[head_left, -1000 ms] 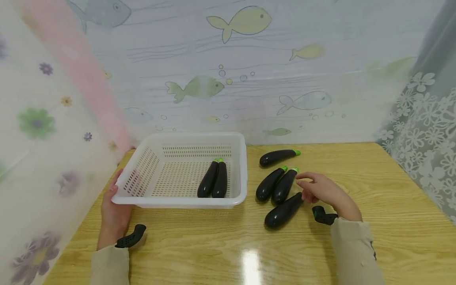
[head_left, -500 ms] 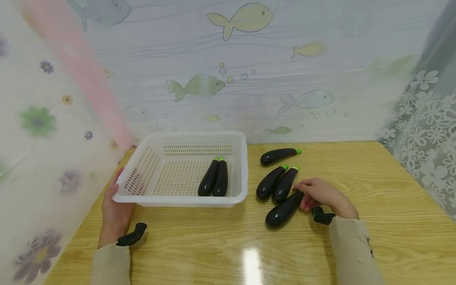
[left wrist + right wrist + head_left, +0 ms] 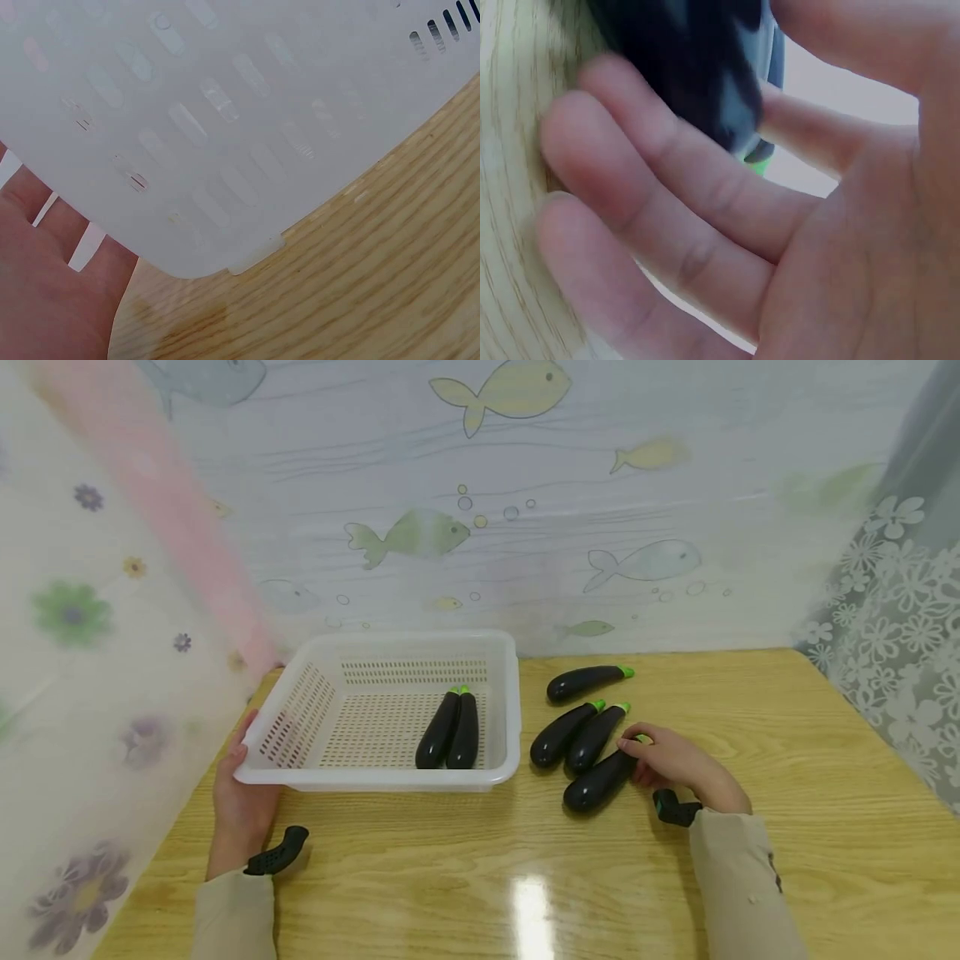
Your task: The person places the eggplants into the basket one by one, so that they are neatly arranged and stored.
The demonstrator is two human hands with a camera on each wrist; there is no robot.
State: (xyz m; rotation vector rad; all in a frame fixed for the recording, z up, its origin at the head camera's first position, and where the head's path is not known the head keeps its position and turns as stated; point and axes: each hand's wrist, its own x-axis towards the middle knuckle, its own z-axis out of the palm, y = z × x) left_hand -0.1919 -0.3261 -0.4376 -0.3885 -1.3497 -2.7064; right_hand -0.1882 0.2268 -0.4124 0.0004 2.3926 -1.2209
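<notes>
A white slotted plastic basket (image 3: 390, 779) stands on the table in the head view. At its near left corner, my left hand (image 3: 243, 806) holds the rim; in the left wrist view that hand (image 3: 64, 285) lies against the outer wall of the basket (image 3: 187, 165). My right hand (image 3: 682, 768) pinches the stem end of a glossy black eggplant (image 3: 596, 787) on the right. The right wrist view has the dark eggplant (image 3: 682, 60) between thumb and fingers, while the other fingers of the hand (image 3: 832, 247) reach down toward the wood.
Two eggplants (image 3: 438, 731) lie side by side at the basket's right end. Beyond the held one, a pair of eggplants (image 3: 562, 735) and a single eggplant (image 3: 585, 683) rest on the wooden table (image 3: 420, 877). A fish-printed curtain (image 3: 525, 568) hangs along the back edge.
My right hand has closed on the near eggplant's stem end and shifted it slightly away from me. The neighbouring pair has slid a little to the left. My left hand stays at the basket.
</notes>
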